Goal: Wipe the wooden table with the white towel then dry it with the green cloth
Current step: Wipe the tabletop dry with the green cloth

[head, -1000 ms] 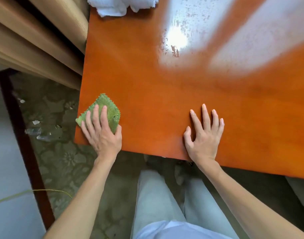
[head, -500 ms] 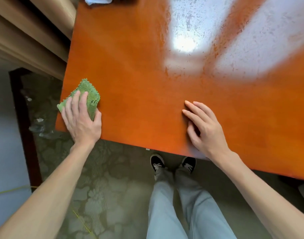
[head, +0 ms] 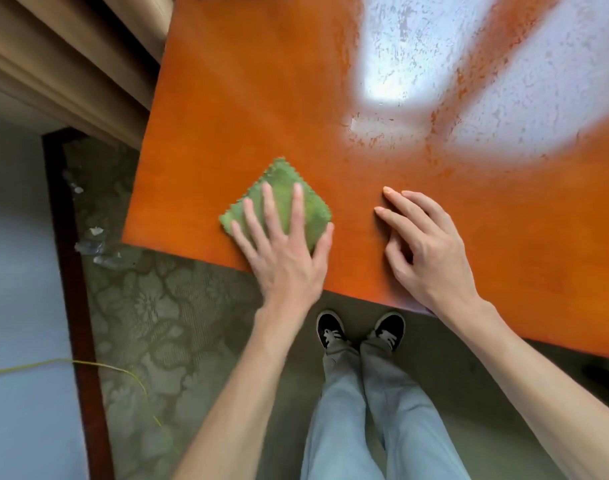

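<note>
The wooden table is glossy orange-brown, with bright window glare and a speckled wet film at its far right. A small square green cloth with zigzag edges lies flat near the table's front edge. My left hand presses down on the cloth with its fingers spread over it. To the right, my right hand rests on the bare tabletop, fingers slightly curled and holding nothing. The white towel is out of view.
Beige curtain folds hang close to the table's left side. Below the table edge is patterned green carpet, a dark wooden strip, a thin yellow cord, and my shoes.
My left hand has slid the green cloth to the right, from the table's front-left corner toward my right hand. The white towel at the far edge has left the view.
</note>
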